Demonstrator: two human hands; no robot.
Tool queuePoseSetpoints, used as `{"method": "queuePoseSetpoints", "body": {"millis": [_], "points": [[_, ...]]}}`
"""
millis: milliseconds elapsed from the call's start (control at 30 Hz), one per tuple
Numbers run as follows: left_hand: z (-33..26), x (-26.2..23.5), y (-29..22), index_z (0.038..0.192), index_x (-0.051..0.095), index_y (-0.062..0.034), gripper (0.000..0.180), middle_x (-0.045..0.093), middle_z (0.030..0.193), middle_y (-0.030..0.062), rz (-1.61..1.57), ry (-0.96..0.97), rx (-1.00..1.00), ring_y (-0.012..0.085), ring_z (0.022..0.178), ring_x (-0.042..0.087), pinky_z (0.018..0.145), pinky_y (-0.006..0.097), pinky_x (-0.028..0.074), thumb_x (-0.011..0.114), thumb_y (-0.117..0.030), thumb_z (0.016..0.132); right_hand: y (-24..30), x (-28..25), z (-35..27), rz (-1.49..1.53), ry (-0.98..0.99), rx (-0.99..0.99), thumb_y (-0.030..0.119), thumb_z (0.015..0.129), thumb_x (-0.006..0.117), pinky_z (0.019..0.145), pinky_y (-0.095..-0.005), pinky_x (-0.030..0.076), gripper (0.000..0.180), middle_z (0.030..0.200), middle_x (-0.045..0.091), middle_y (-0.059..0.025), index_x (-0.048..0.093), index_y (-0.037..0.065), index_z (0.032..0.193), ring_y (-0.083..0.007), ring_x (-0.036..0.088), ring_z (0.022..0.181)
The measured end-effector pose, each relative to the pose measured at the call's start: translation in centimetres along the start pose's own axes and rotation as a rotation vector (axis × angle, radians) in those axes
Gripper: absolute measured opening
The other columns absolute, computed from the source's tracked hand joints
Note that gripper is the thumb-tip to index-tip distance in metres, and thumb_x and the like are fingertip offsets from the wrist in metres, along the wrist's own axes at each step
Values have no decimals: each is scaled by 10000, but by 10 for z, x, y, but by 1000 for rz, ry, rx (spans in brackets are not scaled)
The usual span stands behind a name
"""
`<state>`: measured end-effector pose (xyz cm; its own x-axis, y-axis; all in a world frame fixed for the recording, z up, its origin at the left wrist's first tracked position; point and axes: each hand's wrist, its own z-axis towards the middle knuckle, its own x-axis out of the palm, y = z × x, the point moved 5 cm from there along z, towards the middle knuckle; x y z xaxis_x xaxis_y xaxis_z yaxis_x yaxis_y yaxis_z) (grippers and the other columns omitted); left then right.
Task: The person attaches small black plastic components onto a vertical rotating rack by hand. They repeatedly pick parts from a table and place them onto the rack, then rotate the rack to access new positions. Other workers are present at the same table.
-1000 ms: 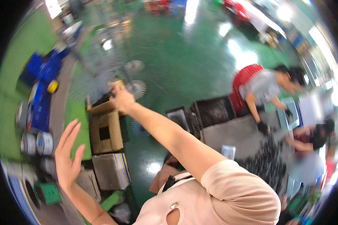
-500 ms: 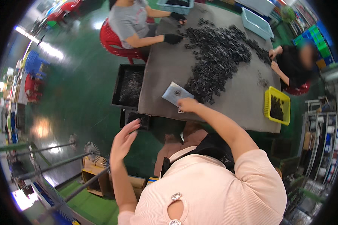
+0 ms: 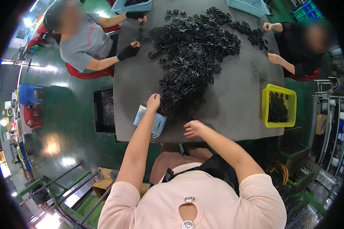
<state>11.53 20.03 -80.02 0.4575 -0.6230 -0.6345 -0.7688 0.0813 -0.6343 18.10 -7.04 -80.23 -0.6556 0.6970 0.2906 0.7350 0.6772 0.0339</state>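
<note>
A large heap of small black slotted plastic pieces (image 3: 197,53) covers the middle of the grey table (image 3: 233,110). My left hand (image 3: 153,102) is at the heap's left edge with its fingers curled closed; anything in them is too small to make out. Under my left forearm lies a flat, light blue folded thing (image 3: 158,124) with a white loop at its near corner, partly hidden by the arm. My right hand (image 3: 194,129) hovers by the near end of the heap, fingers apart and holding nothing I can see.
A person in grey with black gloves (image 3: 84,42) sits at the left, another in black (image 3: 305,49) at the right; both handle black pieces. A yellow basket (image 3: 264,110) of pieces stands at the right, light blue baskets (image 3: 252,7) at the far edge, a black crate (image 3: 98,114) beside the table's left.
My left hand has come from beside the table to the heap's left edge. My right hand has left the light blue thing and moved to the heap's near end. My view has shifted.
</note>
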Motion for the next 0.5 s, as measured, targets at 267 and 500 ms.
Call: {"method": "queuePoseSetpoints", "body": {"millis": [267, 500], "points": [[24, 15, 0, 1348, 442, -149, 548, 470, 1359, 138, -93, 101, -388, 345, 1244, 445, 933, 553, 394, 384, -505, 935, 22, 49, 31, 639, -137, -58, 144, 769, 688, 839, -599, 492, 695, 1391, 272, -268, 323, 6, 1344, -507, 455, 1149], [18, 47, -33, 1443, 256, -238, 654, 265, 1491, 117, -279, 309, -404, 398, 1320, 308, 872, 694, 355, 376, -600, 913, 50, 40, 27, 962, -85, -105, 245, 823, 643, 845, -596, 488, 645, 1419, 261, -246, 338, 56, 1358, -520, 366, 1200]]}}
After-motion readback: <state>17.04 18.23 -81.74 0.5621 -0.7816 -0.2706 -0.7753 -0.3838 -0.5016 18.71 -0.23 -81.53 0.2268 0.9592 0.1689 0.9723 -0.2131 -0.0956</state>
